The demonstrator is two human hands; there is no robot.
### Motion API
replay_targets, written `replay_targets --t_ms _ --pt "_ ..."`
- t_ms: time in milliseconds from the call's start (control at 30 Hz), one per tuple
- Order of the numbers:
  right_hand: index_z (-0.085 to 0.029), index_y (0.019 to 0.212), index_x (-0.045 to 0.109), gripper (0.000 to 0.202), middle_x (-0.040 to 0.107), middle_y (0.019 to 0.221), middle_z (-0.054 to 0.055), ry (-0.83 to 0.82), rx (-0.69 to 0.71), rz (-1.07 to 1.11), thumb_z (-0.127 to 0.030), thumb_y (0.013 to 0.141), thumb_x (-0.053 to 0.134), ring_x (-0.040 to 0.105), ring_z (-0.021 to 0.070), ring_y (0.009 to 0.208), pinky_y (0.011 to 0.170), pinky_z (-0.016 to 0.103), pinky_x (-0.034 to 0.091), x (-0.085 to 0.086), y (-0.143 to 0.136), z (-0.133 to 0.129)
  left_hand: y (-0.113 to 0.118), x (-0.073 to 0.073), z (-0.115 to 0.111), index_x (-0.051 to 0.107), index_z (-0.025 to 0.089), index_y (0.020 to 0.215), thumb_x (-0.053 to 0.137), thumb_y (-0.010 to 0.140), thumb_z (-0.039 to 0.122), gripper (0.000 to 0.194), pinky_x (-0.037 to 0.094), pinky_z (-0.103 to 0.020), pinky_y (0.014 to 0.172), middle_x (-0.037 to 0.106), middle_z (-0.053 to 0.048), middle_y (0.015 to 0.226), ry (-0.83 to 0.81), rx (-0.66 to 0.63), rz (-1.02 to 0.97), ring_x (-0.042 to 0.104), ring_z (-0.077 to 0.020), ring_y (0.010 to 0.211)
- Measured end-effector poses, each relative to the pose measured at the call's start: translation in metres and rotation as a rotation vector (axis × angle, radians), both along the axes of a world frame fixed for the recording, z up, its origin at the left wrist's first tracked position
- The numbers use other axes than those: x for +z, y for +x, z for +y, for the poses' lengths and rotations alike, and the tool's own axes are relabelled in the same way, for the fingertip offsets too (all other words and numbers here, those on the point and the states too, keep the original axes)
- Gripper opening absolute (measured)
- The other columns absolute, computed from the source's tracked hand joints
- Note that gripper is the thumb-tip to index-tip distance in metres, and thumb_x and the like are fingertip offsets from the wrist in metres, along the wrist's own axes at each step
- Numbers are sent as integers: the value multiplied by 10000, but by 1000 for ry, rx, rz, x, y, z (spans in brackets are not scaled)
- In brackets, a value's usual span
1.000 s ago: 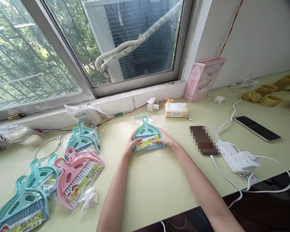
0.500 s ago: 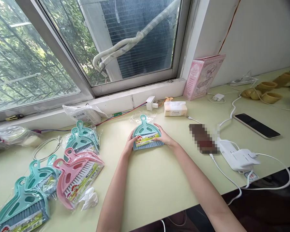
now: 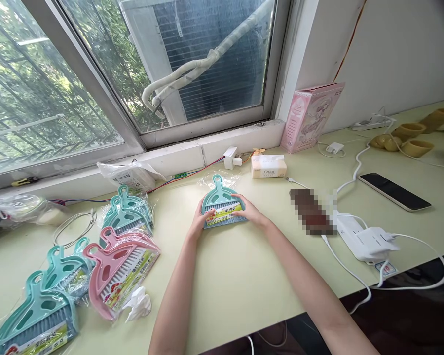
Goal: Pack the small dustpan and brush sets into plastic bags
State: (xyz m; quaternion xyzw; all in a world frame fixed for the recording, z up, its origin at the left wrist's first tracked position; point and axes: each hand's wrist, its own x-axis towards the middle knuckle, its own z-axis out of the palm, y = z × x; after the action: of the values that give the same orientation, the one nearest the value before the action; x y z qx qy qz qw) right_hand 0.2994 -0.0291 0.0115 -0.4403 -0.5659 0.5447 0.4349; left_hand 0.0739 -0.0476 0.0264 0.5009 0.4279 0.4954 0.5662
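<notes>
A teal dustpan and brush set [image 3: 222, 197] with a yellow-green label lies on the pale green table [image 3: 237, 291], its handle towards the window. My left hand [image 3: 201, 220] grips its left edge, the thumb over the label. At the right edge my right hand [image 3: 250, 212] holds it too, fingers on the label and bristles. Clear plastic film [image 3: 227, 180] shows behind the handle.
At the left are wrapped pink [image 3: 109, 276] and teal sets [image 3: 40, 315], with crumpled tissue [image 3: 138, 303] alongside. Behind stand a tissue pack [image 3: 268, 166] and a pink box [image 3: 311, 118]. A power strip [image 3: 358, 241], cables and a phone [image 3: 395, 191] lie right.
My left thumb has moved onto the label's left part. My right fingers have shifted slightly inward, and the set has moved a little to the left.
</notes>
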Motion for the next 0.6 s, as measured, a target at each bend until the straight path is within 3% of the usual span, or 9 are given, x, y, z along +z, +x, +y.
replay_targets --t_ms 233,400,500,600 --pt "-271 1290 544 801 549 1352 70 -67 46 75 -180 548 832 576 253 1145 986 421 476 8 1 -3 0 5 -4 421 274 1431 758 729 297 779 425 -439 1054 506 -88 1422 45 -18 32 507 -315 1278" --pt "-306 1435 345 1075 451 1441 75 -77 48 156 -145 493 838 522 251 1239 1013 410 473 13 1 -5 0 5 -4 439 273 1418 735 756 306 726 436 -431 1046 495 -88 1432 43 -3 18 504 -311 1281" --pt "-332 1484 234 1192 479 1406 71 -142 18 168 -141 479 846 543 238 1210 1034 427 462 14 0 -5 -1 4 -4 440 273 1423 738 756 322 732 439 -435 1044 507 -92 1424 51 4 9 497 -318 1290" --pt "-332 1469 264 1203 529 1363 55 -188 11 238 -124 445 859 562 228 1187 1021 410 479 12 -1 -4 -2 4 -4 430 280 1432 752 748 335 758 446 -442 1040 508 -96 1425 48 19 -23 491 -324 1299"
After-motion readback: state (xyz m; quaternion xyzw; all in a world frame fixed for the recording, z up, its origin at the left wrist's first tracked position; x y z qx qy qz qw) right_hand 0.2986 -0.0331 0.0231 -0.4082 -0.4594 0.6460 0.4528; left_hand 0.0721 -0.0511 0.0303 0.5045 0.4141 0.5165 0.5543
